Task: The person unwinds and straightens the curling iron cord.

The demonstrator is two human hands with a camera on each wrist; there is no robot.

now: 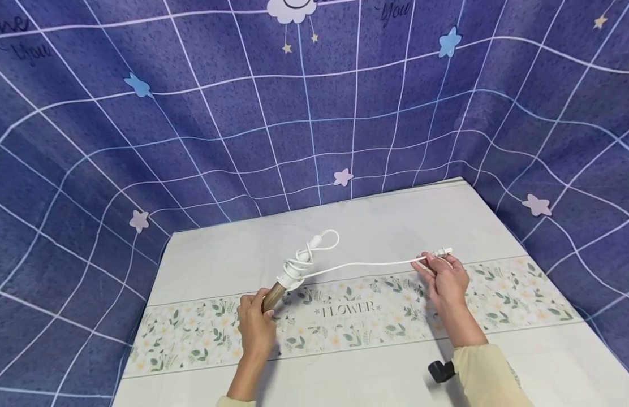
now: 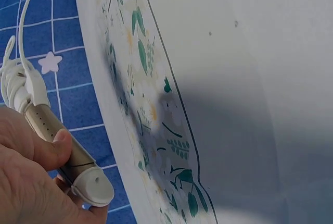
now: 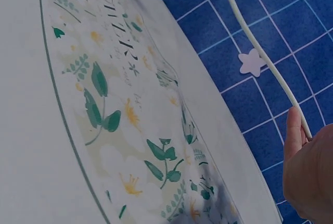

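Observation:
My left hand [image 1: 257,328] grips the gold-brown barrel [image 1: 274,297] of what looks like a hair curling iron. In the left wrist view the thumb lies along that barrel, beside its white end cap [image 2: 93,186]. White cord is wound in several turns round the iron's white handle [image 1: 294,271], and a loose loop [image 1: 337,240] stands out at its far end. From the coils a length of cord [image 1: 365,264] runs nearly straight to the right. There my right hand [image 1: 449,285] pinches it just behind the white plug [image 1: 443,252]; the right wrist view hides the plug.
Under both hands is a table with a white cover [image 1: 375,226], printed with a floral band [image 1: 350,325]. Blue-purple gridded curtains [image 1: 274,113] with star shapes hang behind and along both sides. A small black device [image 1: 440,371] sticks out beside the right sleeve [image 1: 490,376].

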